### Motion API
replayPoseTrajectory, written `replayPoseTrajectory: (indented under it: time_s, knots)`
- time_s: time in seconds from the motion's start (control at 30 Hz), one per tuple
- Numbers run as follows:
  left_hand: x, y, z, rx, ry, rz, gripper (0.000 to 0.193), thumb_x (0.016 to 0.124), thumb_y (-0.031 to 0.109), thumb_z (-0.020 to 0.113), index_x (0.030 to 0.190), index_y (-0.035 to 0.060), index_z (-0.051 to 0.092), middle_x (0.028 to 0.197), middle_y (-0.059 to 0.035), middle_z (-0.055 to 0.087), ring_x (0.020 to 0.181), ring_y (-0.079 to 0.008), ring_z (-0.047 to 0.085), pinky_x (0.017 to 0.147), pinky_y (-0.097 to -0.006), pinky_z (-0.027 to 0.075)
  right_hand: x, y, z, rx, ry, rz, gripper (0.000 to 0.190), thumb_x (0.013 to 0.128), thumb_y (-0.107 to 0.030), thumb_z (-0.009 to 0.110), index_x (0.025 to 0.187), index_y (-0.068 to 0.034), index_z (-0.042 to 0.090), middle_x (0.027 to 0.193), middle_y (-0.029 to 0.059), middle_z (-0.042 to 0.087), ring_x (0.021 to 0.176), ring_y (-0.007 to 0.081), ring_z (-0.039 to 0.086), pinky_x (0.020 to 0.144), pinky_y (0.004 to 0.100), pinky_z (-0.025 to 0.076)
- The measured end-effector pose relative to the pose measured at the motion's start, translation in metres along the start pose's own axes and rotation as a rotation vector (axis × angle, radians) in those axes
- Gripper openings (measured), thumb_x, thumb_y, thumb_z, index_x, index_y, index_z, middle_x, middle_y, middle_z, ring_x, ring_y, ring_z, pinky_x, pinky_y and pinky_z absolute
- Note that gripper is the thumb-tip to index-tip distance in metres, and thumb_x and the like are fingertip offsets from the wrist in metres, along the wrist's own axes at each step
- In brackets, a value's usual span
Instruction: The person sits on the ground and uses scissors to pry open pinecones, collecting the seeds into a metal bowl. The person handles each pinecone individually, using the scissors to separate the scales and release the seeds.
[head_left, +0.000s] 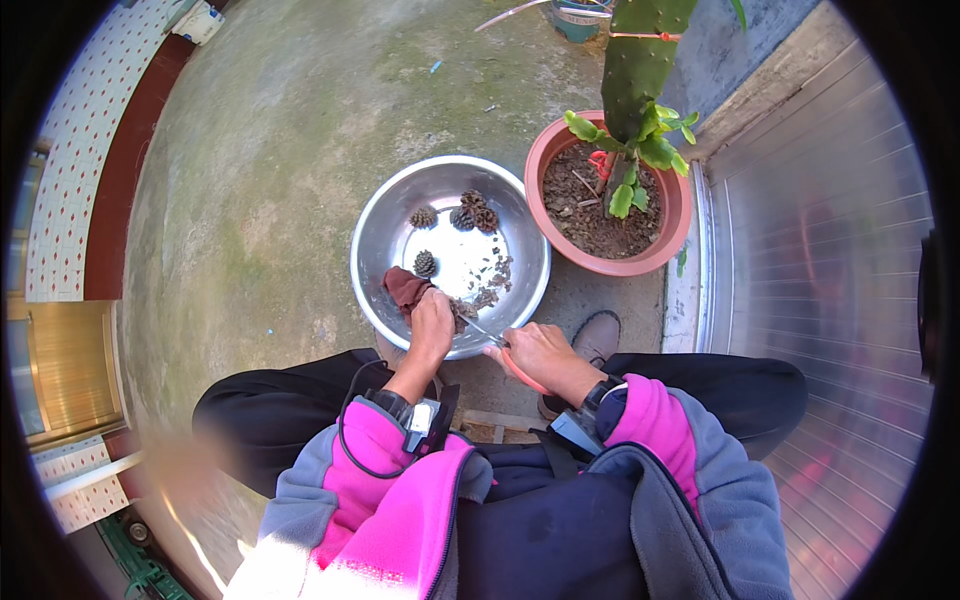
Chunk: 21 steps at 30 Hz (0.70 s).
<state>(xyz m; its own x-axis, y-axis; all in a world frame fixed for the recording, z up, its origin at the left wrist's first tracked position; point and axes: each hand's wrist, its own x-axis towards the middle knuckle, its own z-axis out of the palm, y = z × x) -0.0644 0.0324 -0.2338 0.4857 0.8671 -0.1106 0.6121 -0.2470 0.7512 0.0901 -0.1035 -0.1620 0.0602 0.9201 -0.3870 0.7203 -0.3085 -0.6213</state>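
A round metal basin (375, 196) stands on the ground in front of me. Over its near rim, my left hand (433, 322) grips a dark red cloth (406, 288), with brown pieces showing beside the fingers; what the cloth wraps is mostly hidden. My right hand (541, 351) holds scissors (522, 370) by their orange handle. Their metal blades point left towards the left hand's fingers. Inside the basin sit several pine cones (424, 263), most of them towards the far side. Loose brown scales (491, 289) are scattered over the basin's right and near part.
Against the basin's right side stands a terracotta-coloured pot (534, 180) with a tall cactus (637, 71). A teal pot (576, 24) is farther back. A ribbed metal door (810, 300) borders the right. My shoes (598, 334) are close to the basin.
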Motion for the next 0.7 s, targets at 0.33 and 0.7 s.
replayPoseTrajectory:
  time_s: [0.33, 0.7]
  knots:
    - [0.003, -0.007, 0.001, 0.025, -0.05, -0.005, 0.043, 0.095, 0.023, 0.03, 0.08, -0.0047, 0.06, 0.084, -0.0237, 0.06, 0.081, -0.0407, 0.058, 0.075, -0.0437, 0.044, 0.002, 0.012, 0.021, 0.265, -0.041, 0.06, 0.038, 0.09, -0.036, 0.058, 0.082, 0.0, 0.066, 0.073, 0.0231, 0.064, 0.072, 0.0418, 0.063, 0.067, 0.0488, 0.05]
    - [-0.005, 0.003, 0.004, 0.216, -0.098, -0.036, 0.041, 0.098, 0.022, 0.029, 0.079, -0.0028, 0.055, 0.081, -0.0279, 0.06, 0.081, -0.0463, 0.058, 0.074, -0.0513, 0.044, 0.005, 0.019, 0.034, 0.203, 0.01, 0.031, 0.037, 0.088, -0.036, 0.061, 0.081, 0.0, 0.066, 0.073, 0.0233, 0.063, 0.073, 0.0412, 0.063, 0.067, 0.0472, 0.049]
